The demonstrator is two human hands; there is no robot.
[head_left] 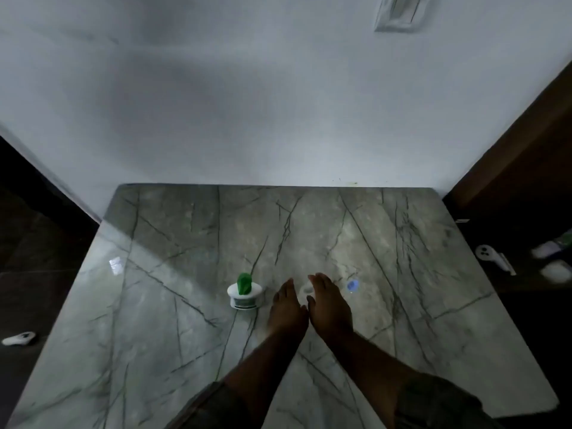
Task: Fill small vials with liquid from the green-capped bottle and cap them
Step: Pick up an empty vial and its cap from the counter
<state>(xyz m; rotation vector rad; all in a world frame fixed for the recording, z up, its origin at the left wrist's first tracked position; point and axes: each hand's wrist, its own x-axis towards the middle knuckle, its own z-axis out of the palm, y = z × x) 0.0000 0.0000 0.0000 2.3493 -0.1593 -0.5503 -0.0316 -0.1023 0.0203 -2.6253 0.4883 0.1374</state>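
**Insp. A:** Item 1: small pale thing [307,288], prob. a vial, too blurred to confirm. Posn: mid-table, in the gap between the two sets of fingertips. Can't read its long axis or whether it's capped.

**Insp. B:** Held?

**A:** Can't tell. Right hand [329,305] has its fingers stretched toward 12 and the thumb turned in just under the item. Could be a pinch or only a touch — blur hides it. Left hand [286,308] lies flat-ish with fingers fairly straight, and no grip shows. The item sits at approx. 1 o'clock from the left hand and 11 o'clock from the right.

**B:** And the source?

**A:** Green-capped bottle [246,291] stands upright with its cap on, at 9 o'clock from the left hand, near but not touching. From the right hand it's also at 9, but the left hand lies between them.

**B:** So which hand takes it?

**A:** My judgement is the left. It's the nearer hand, with a short sideways reach and no crossing over. The cap must come off before any pour, and the axis is vertical, so a side grip round the body suits.

**B:** Anything else?

**A:** A bluish round spot [353,285] at 2 o'clock from the right hand, just beside it. Poss. a cap or a 2nd vial, unconfirmed. All of this is on the marble table [185,243].
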